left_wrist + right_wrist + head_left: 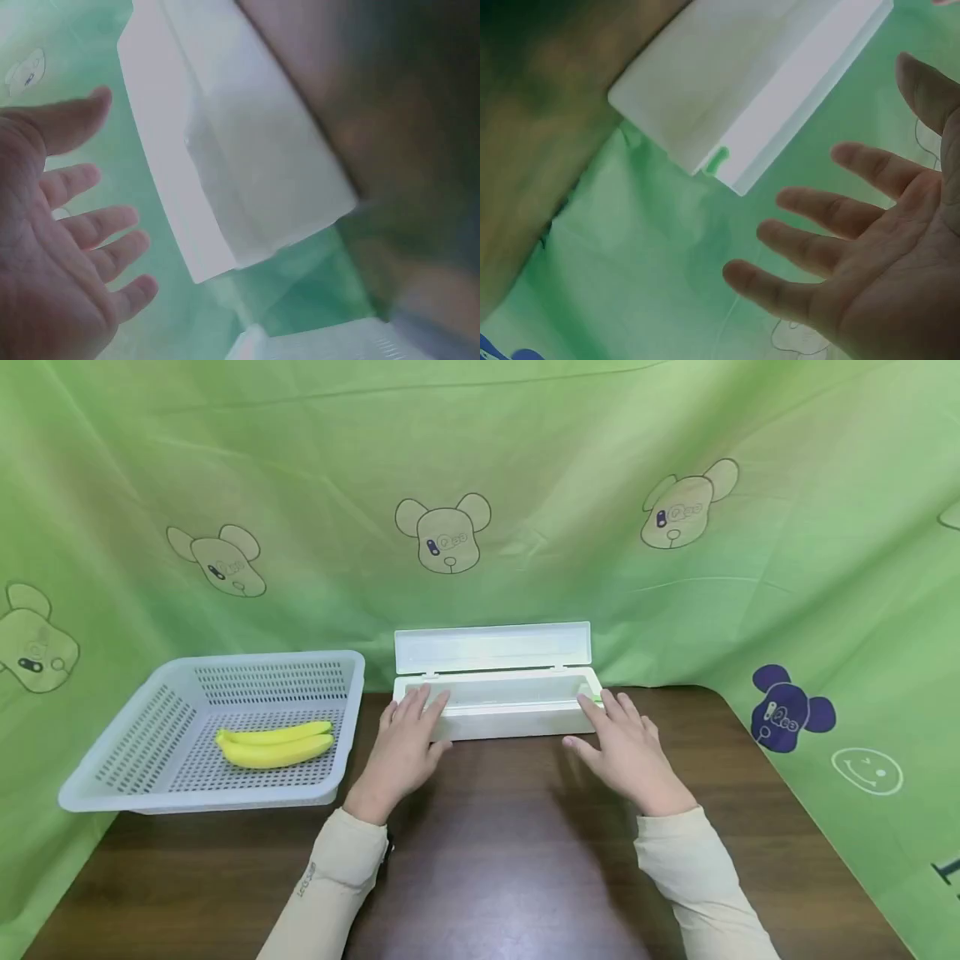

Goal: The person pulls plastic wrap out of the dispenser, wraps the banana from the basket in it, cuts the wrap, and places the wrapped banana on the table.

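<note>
A long white box (517, 723) stands at the back of the table with its hinged lid (492, 647) raised. It has a small green piece (718, 160) near its right end. My left hand (405, 747) is at the box's left end and my right hand (626, 747) at its right end, fingers spread and slightly bent. Both hands hold nothing. In the wrist views, the left hand (67, 247) and right hand (870, 232) appear apart from the box.
On the left stands a light blue-grey plastic basket (348, 735) with perforated walls. Two yellow bananas (277, 752) lie in it. The dark wooden table (487, 877) runs back to a green curtain (540, 460) printed with cartoon heads.
</note>
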Demonstrator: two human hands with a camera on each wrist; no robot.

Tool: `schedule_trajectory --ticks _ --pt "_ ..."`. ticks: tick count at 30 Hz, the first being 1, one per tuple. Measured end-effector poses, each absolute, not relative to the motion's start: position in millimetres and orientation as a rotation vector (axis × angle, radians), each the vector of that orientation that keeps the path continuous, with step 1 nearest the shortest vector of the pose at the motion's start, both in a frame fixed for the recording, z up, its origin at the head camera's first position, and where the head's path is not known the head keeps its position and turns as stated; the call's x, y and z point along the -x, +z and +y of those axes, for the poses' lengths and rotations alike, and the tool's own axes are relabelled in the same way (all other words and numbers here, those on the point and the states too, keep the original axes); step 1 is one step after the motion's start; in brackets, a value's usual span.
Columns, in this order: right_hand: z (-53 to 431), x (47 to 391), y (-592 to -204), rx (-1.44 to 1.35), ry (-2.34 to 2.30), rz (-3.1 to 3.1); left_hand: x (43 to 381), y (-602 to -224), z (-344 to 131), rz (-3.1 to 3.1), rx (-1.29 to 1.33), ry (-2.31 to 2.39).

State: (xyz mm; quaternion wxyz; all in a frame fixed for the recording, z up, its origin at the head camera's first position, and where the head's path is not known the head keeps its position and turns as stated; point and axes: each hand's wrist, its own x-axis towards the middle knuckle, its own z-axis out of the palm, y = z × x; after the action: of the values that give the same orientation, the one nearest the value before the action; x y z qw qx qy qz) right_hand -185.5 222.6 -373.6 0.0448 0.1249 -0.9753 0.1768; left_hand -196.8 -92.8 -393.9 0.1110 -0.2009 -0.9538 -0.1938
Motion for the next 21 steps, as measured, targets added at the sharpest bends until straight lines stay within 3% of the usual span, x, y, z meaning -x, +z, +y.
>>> schedule_trajectory --ticks 21 --pt "193.1 240.2 -352.0 -0.777 0.165 -2.835 235.4 -300.3 -96.0 -2.882 0.737 -0.471"
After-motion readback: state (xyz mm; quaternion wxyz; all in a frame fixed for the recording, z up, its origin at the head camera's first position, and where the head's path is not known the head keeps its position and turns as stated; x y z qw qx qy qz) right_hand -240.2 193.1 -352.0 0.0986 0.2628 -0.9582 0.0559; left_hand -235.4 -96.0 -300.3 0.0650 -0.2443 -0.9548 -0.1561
